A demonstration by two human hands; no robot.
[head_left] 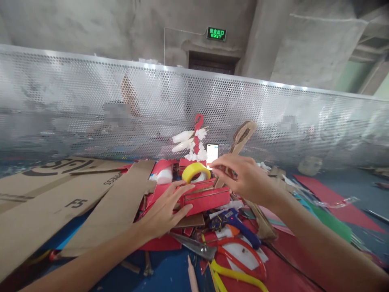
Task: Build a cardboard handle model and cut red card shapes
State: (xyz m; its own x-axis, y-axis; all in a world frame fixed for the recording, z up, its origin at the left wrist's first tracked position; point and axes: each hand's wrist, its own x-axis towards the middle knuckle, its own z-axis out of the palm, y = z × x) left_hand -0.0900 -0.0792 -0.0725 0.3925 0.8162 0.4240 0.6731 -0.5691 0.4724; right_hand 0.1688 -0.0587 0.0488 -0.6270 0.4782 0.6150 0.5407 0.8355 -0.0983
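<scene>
A red box-like block with exposed cardboard edges and a slot along its top sits at the middle of the cluttered table. My left hand grips its left end, fingers on top and thumb at the front. With thumb and fingers, my right hand pinches a brown cardboard piece that has a looped upper end. The piece tilts right, and its lower end meets the top of the red block; whether it goes inside is hard to see. Just behind the block rests a roll of yellow tape.
Scissors, a blue glue gun and yellow handles lie in front. Cardboard sheets cover the left. A lit phone and white flowers stand behind, before a perforated metal panel. Red paper lies right.
</scene>
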